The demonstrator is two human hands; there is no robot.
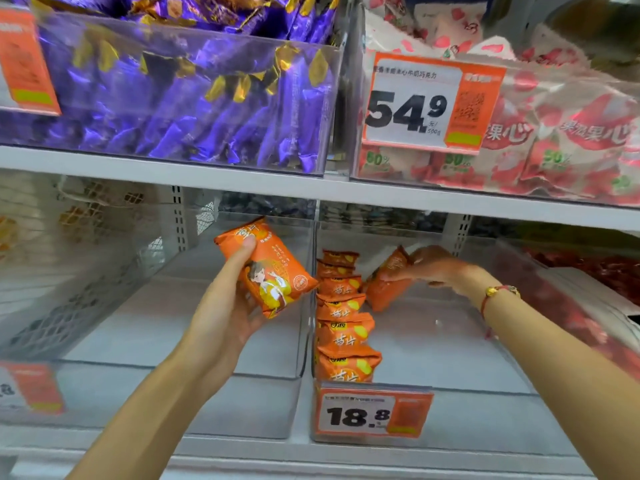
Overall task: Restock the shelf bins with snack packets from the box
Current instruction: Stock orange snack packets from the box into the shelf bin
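**Orange packets among purple, red and white**

The packet [268, 268] in the left hand [221, 306] is bright orange, printed with a cartoon figure in yellow and white. The packet [386, 280] at the right hand [440, 266] is the same orange. The row of packets [343, 327] is orange with yellow ovals. The upper wrappers [194, 98] are purple with gold ends; the neighbouring bags [561, 150] are white and red with green print. Both price tags [433, 102] [372, 415] are orange-edged white with black numerals. The bracelet [498, 292] is red cord with gold.
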